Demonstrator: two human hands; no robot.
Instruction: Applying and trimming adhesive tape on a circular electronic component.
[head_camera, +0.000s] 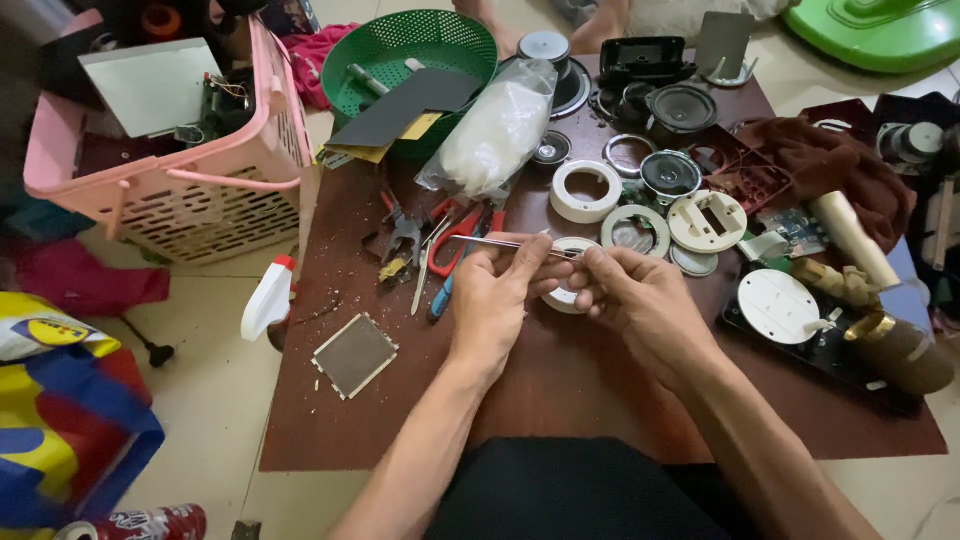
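Left hand (492, 290) pinches thin steel tweezers (500, 243), tips toward right hand (635, 295), whose fingers clasp a white plastic ring (566, 296) low over the brown table (560, 390). Just beyond: similar rings, red-handled pliers (458, 238), square mesh panel (354, 355) left.

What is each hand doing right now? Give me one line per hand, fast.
Left hand: closed, pinching thin metal tweezers.
Right hand: closed around a white ring-shaped part, fingertips at the tweezers' tip.

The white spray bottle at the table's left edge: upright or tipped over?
Tipped over. The white spray bottle lies on its side, red nozzle end pointing away, partly over the table edge.
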